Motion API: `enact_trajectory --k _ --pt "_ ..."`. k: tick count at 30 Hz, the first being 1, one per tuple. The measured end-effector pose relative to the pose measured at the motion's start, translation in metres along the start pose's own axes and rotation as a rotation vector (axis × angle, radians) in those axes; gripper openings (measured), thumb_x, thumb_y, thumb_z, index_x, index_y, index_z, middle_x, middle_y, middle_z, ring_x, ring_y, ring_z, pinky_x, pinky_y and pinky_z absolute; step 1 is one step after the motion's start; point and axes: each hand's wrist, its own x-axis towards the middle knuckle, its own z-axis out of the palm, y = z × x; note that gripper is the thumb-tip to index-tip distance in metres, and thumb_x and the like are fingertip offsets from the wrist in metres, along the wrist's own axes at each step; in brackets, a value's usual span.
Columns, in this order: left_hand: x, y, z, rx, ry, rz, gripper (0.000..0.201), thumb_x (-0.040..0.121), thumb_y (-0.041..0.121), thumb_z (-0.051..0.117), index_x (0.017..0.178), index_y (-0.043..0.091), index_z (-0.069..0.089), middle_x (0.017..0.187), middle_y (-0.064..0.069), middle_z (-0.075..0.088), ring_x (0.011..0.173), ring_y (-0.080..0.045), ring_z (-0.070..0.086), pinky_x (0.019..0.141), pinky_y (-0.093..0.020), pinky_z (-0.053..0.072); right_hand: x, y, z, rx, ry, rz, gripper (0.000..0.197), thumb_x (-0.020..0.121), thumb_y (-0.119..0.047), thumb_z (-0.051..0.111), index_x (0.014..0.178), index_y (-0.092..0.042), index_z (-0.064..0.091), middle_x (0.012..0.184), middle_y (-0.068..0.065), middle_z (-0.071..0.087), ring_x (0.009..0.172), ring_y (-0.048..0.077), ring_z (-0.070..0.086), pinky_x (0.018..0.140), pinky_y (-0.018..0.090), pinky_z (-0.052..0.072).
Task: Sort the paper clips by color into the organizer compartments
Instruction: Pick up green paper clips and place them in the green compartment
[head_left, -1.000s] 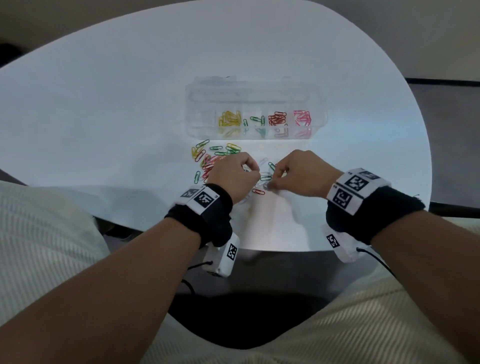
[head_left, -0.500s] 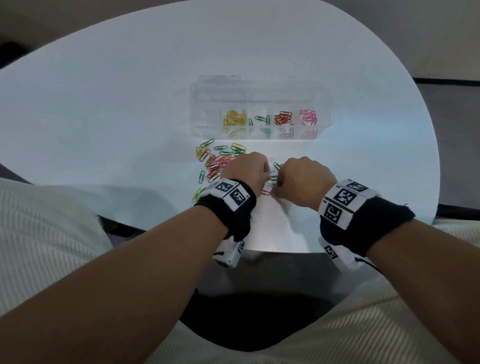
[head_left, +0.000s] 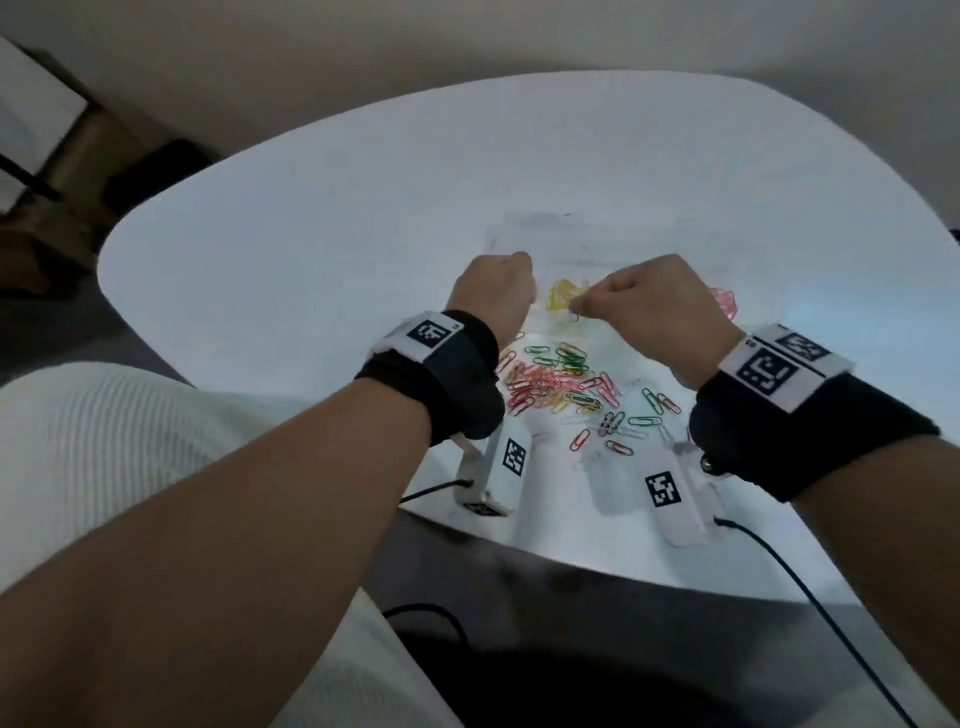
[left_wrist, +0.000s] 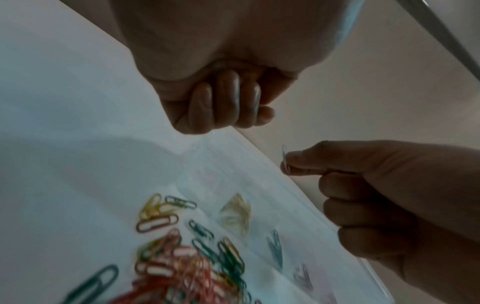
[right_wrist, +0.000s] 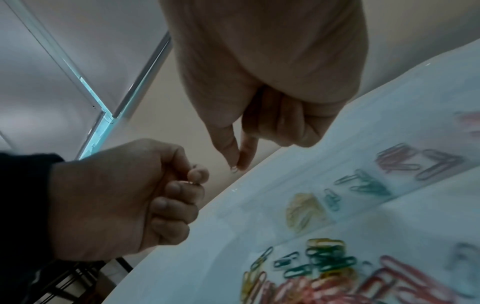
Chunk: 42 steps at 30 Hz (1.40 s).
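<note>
Overhead, both hands—right hand (head_left: 652, 312) pinching one clip (left_wrist: 285, 158) (left hand (head_left: 493, 296) fisted).

The 2 hands, the left hand (head_left: 493, 296) and the right hand (head_left: 652, 312), are hovering over the clear organizer (head_left: 519, 234), blocking its near side. The loose clip pile (head_left: 566, 384) is crowding the table between the wrists. Bare table (head_left: 311, 234) is lying open to the left and behind the organizer.

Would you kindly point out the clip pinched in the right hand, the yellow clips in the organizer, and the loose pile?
pinched clip (left_wrist: 285, 159), left wrist view, its middle.
yellow clips (head_left: 563, 294), head view, cluster centre.
loose pile (head_left: 556, 387), head view, heap's middle.
</note>
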Motion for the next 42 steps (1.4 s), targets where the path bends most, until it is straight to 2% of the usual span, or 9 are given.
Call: enact_trajectory --k 2,6,11,15,21,27,33,38,42 --pt "0.007 0.001 -0.014 -0.023 0.013 -0.037 0.027 0.089 0.016 0.037 0.066 0.009 0.048 0.061 -0.003 0.044 0.057 -0.024 0.036 0.053 -0.028 0.029 0.008 -0.012 0.012 0.01 0.046 -0.011 0.018 0.078 -0.028 0.076 0.065 -0.016 0.074 0.062 -0.002 0.068 0.049 0.006 0.052 0.053 0.023 0.042" --pt "0.012 0.01 -0.024 -0.16 0.038 -0.131 0.024 0.083 0.018 0.039 0.061 0.011 0.043 0.054 0.0 0.038 0.046 -0.02 0.027 0.052 -0.025 0.022 0.018 -0.027 0.026 0.029 0.013 0.027 0.038 0.088 -0.035 0.067 0.06 -0.012 0.06 0.035 -0.014 0.041 0.03 0.005 0.036 0.049 0.024 0.033" --pt "0.019 0.022 -0.018 -0.191 0.014 -0.175 0.022 0.087 0.015 0.038 0.069 0.009 0.05 0.056 -0.001 0.041 0.049 -0.019 0.032 0.05 -0.022 0.025 0.013 -0.021 0.012 0.18 -0.087 0.207 0.046 0.098 -0.047 0.046 0.102 -0.005 0.063 0.066 0.003 0.045 0.054 0.018 0.04 0.052 0.03 0.036" --pt "0.028 0.026 -0.008 -0.246 -0.024 -0.179 0.007 0.087 0.008 0.04 0.086 0.005 0.046 0.077 -0.01 0.045 0.059 -0.022 0.042 0.052 -0.019 0.034 -0.005 0.003 -0.024 0.499 -0.073 0.325 0.038 0.1 -0.04 0.047 0.105 -0.005 0.061 0.07 0.006 0.052 0.058 0.018 0.048 0.056 0.028 0.038" --pt "0.031 0.022 -0.006 0.154 -0.066 -0.002 0.022 0.092 0.016 0.042 0.071 0.012 0.049 0.091 -0.009 0.05 0.079 -0.023 0.046 0.076 -0.034 0.045 -0.02 0.03 -0.078 0.755 0.031 0.359 0.031 0.101 -0.027 0.045 0.103 -0.001 0.06 0.086 0.017 0.064 0.074 0.027 0.063 0.075 0.031 0.054" --pt "0.005 0.015 -0.011 0.282 -0.122 0.207 0.023 0.094 0.022 0.047 0.111 0.022 0.064 0.104 0.005 0.062 0.094 -0.016 0.059 0.08 -0.027 0.046 -0.017 0.04 -0.098 0.888 0.06 0.338 0.031 0.099 -0.014 0.041 0.114 0.006 0.06 0.106 0.026 0.067 0.099 0.035 0.069 0.088 0.035 0.057" --pt "-0.019 -0.01 -0.007 0.343 -0.253 0.2 0.021 0.09 0.016 0.048 0.096 0.026 0.065 0.096 0.003 0.07 0.087 -0.018 0.067 0.081 -0.033 0.054 -0.01 0.045 -0.099 0.751 0.122 0.264 0.021 0.092 0.012 0.049 0.107 0.004 0.061 0.098 0.018 0.066 0.084 0.025 0.069 0.082 0.027 0.059" --pt "-0.031 -0.018 0.007 0.383 -0.319 0.204 0.019 0.086 0.016 0.052 0.091 0.025 0.068 0.092 0.002 0.071 0.084 -0.018 0.068 0.084 -0.037 0.055 -0.002 0.05 -0.098 0.524 0.371 0.214 0.011 0.086 0.009 0.062 0.087 -0.001 0.068 0.087 0.015 0.067 0.08 0.026 0.071 0.073 0.026 0.059" --pt "-0.04 -0.024 0.023 0.479 -0.337 0.279 0.016 0.087 0.017 0.057 0.092 0.026 0.069 0.086 0.008 0.066 0.081 -0.013 0.062 0.068 -0.021 0.045 0.003 0.052 -0.092 0.264 0.241 0.252 0.016 0.087 -0.017 0.071 0.099 -0.006 0.07 0.099 0.011 0.072 0.081 0.022 0.073 0.072 0.032 0.061"
